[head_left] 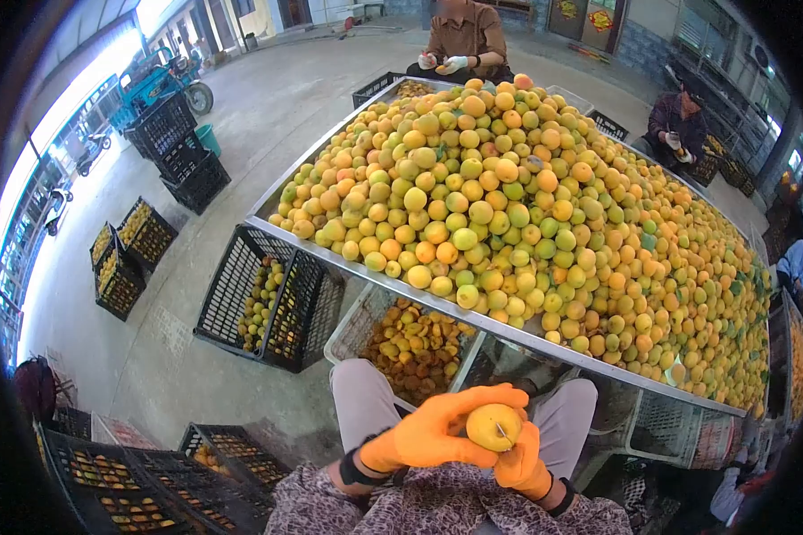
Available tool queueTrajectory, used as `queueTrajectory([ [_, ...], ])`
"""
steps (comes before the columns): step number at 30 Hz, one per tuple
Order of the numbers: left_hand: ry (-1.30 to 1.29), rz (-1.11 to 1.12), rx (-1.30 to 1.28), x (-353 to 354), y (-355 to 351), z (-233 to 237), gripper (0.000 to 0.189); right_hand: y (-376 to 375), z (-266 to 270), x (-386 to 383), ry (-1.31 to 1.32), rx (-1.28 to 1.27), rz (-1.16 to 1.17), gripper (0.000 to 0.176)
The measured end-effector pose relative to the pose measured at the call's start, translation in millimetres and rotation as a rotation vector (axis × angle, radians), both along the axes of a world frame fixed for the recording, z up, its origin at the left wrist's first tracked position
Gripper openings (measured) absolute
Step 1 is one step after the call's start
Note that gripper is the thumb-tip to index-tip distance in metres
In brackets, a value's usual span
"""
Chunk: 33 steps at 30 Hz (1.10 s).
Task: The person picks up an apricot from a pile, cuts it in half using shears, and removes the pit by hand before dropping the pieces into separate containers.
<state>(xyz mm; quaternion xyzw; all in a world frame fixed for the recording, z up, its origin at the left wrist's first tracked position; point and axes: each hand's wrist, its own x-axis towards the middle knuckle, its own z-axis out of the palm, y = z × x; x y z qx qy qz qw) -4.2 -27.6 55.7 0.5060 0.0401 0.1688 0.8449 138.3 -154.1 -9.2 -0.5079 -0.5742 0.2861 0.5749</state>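
Note:
Both my hands wear orange gloves and meet above my lap. My left hand [433, 434] is wrapped round a yellow apricot [489, 426], thumb below it and fingers over the top. Against the fruit's right side is my right hand [524, 464], closed, with the thin shiny blade of a small knife [504, 433] showing by its thumb; the handle is hidden in the glove. In front of my knees a large heap of yellow, orange and greenish apricots [473, 214] covers a metal-edged table [384, 275].
Below the table edge stand a pale crate [341, 343] of split fruit and a black crate [214, 308] with apricots. More black crates [120, 459] of fruit lie at lower left, others [174, 147] stacked farther off. Two gloved people [468, 40] [678, 125] sit across the heap.

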Motion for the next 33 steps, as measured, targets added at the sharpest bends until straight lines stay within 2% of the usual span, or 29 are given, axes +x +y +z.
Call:
queueTrajectory([
  [1,0.061,0.011,0.100,-3.0,7.5,3.9,0.075,-4.1,-5.0,2.9,0.047,-0.127,0.113,0.050],
  [2,0.057,0.013,0.474,-4.8,21.5,11.7,0.071,-6.2,-9.1,1.1,0.045,-0.124,0.117,0.050],
  [3,0.057,0.012,0.476,-5.9,24.0,14.2,0.071,-9.1,-13.2,-2.0,0.063,-0.174,0.110,0.053],
  [5,-0.019,0.018,0.771,-5.7,26.8,18.4,0.069,-7.4,-12.9,-7.1,0.083,-0.218,0.094,0.057],
  [7,-0.089,0.049,0.689,0.4,10.1,9.3,0.070,2.2,0.4,-17.4,0.069,-0.001,-0.027,0.058],
  [8,-0.110,-0.006,0.240,1.6,-2.5,5.2,0.069,15.8,23.0,-30.2,0.190,0.050,-0.193,0.053],
  [9,-0.126,-0.063,-0.209,2.8,-12.4,1.0,0.069,13.6,18.0,-27.1,0.191,0.053,-0.201,0.053],
  [11,-0.124,-0.025,-0.151,2.5,-20.4,-4.4,0.070,6.9,6.2,-15.4,0.013,0.020,-0.144,0.052],
  [14,-0.066,0.009,-0.195,-5.5,-23.9,-0.1,0.065,5.0,11.0,-11.0,-0.056,-0.020,-0.078,0.057],
  [16,0.044,0.117,0.142,-5.3,-16.9,2.4,0.066,0.5,-3.2,-3.0,-0.063,-0.031,-0.009,0.059],
  [17,0.047,0.116,0.144,-4.7,-13.8,0.9,0.066,-1.2,-8.3,-1.0,-0.071,-0.041,0.051,0.061],
  [19,-0.023,0.156,0.542,-2.5,-7.3,-0.6,0.066,1.4,2.3,-5.0,-0.058,-0.023,0.034,0.061],
  [20,-0.021,0.153,0.542,-2.9,-4.9,0.8,0.066,2.4,6.5,-5.9,-0.049,-0.007,0.018,0.062],
  [21,-0.017,0.179,0.664,-4.2,-0.9,5.8,0.066,2.4,6.9,-6.1,-0.045,-0.008,0.012,0.062],
  [22,-0.014,0.204,0.788,-5.1,3.3,10.8,0.065,2.8,6.5,-5.8,-0.027,-0.014,0.022,0.058],
  [24,0.006,0.192,0.865,-5.8,9.6,16.6,0.065,1.5,0.2,-2.4,-0.011,-0.020,0.030,0.053],
  [26,0.022,0.176,0.950,-8.1,16.5,25.1,0.065,0.6,-8.7,2.5,-0.110,-0.036,0.061,0.040],
  [27,0.067,0.177,1.041,-8.7,20.8,31.3,0.065,2.3,-5.7,1.0,-0.112,-0.030,0.046,0.040],
  [29,0.083,0.195,1.155,-7.4,30.2,31.1,0.062,4.7,9.2,-3.0,-0.081,-0.166,0.030,0.029],
  [31,0.200,0.209,1.206,-5.5,34.5,31.7,0.057,2.8,17.4,-7.6,-0.160,-0.391,-0.004,0.023],
  [32,0.282,0.244,1.256,-6.7,36.6,24.5,0.062,3.9,36.6,-8.3,-0.134,-0.396,-0.007,0.022],
  [33,0.292,0.301,1.381,-6.4,40.1,20.9,0.049,6.9,19.0,-7.0,-0.113,-0.429,0.028,0.026],
])
